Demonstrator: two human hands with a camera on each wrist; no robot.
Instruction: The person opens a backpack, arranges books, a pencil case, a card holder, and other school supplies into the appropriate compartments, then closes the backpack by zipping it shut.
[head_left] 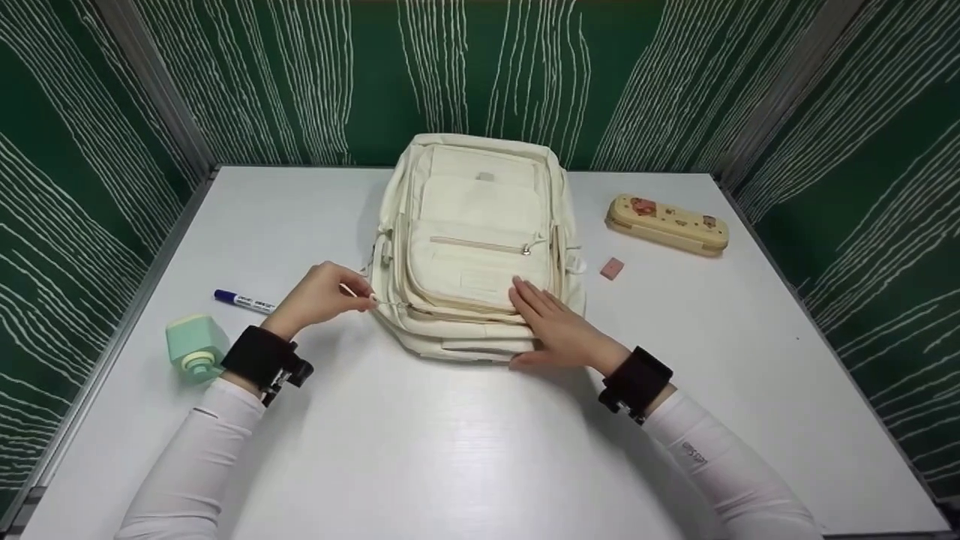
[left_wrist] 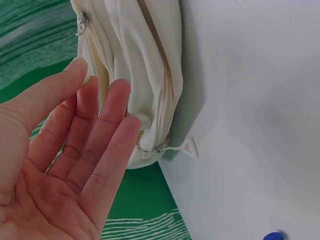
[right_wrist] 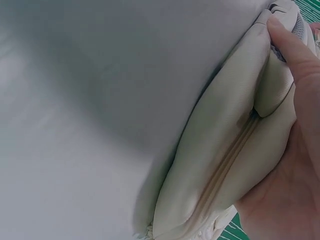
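A cream backpack (head_left: 480, 202) lies on the table with its front pocket facing up. At its lower left, my left hand (head_left: 324, 298) pinches a small white zipper pull (head_left: 373, 299) between thumb and index finger. The pull's cord stretches to the zipper near the pocket's corner. In the left wrist view the other fingers of my left hand (left_wrist: 75, 145) are extended, and the pull is mostly hidden. My right hand (head_left: 555, 326) rests on the bag's lower right, fingers on the front pocket; its thumb lies along the side in the right wrist view (right_wrist: 295, 65).
To the left are a blue-capped marker (head_left: 244, 301), partly behind my left wrist, and a mint-green bottle (head_left: 196, 345) lying down. A pink eraser (head_left: 612, 268) and a yellow pencil case (head_left: 667, 225) lie right of the bag. Green walls enclose the white table (head_left: 465, 442).
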